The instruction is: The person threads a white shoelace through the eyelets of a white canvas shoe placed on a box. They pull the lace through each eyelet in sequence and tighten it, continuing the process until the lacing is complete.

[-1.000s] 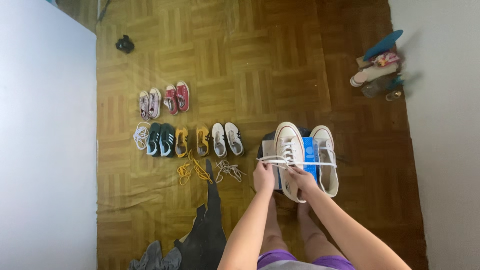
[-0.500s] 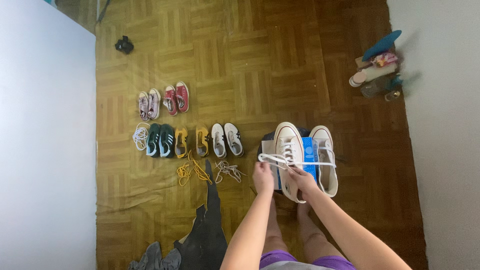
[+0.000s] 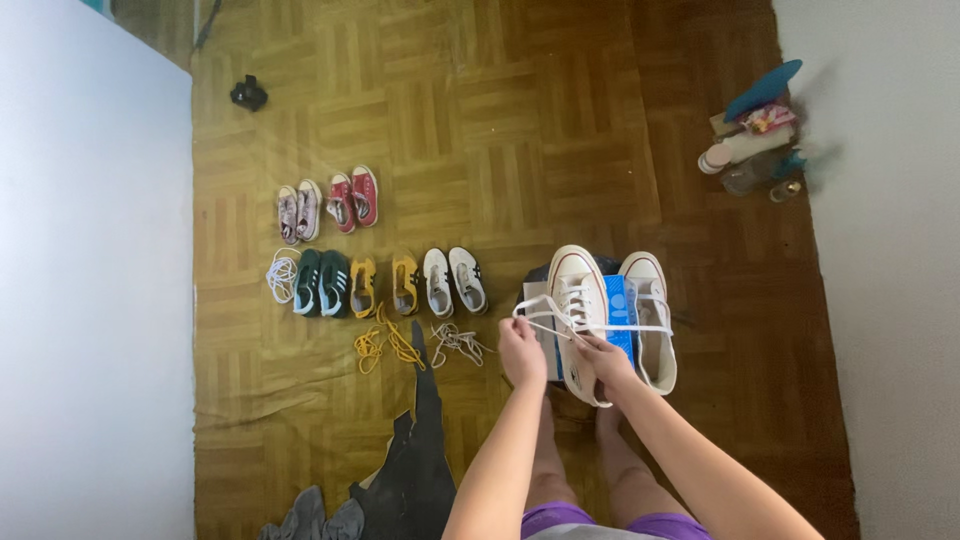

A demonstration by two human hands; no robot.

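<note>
So we've got a cream high-top sneaker (image 3: 580,310) with a white rubber toe cap, sitting toe-away from us on top of a blue-and-white box (image 3: 620,315), which rests on something dark on the parquet floor (image 3: 480,120). Its white lace (image 3: 545,312) is partly threaded through the upper eyelets, and the loose ends run out sideways, one looping off to the left and one stretched straight across to the right over the box. Our left hand (image 3: 522,352) is closed around the left loop of lace, just beside the shoe's left edge. Our right hand (image 3: 603,360) is pinched in on the lace at the tongue area, fingers resting on the shoe's ankle end. The matching second sneaker (image 3: 650,320) sits just right of the box, touching it, same direction, with the lace passing over it.

Room-wise: to the left there's a row of small shoes, near but not touching our setup. White pair (image 3: 452,280) closest, then yellow pair (image 3: 383,284), then dark teal pair (image 3: 320,282), with pink pair (image 3: 299,211) and red pair (image 3: 353,197) behind them. Loose laces lie in front of that row: a white tangle (image 3: 457,341), a yellow tangle (image 3: 385,342) and a white coil (image 3: 282,274). A torn dark patch (image 3: 415,460) in the floor covering sits by our left forearm. White wall (image 3: 90,300) bounds the far left. On the right, the floor ends at a pale surface (image 3: 890,300), with a clutter of bottles and a blue insole (image 3: 755,135) well apart from us at that edge. Bare floor opens out ahead of the shoe.
</note>
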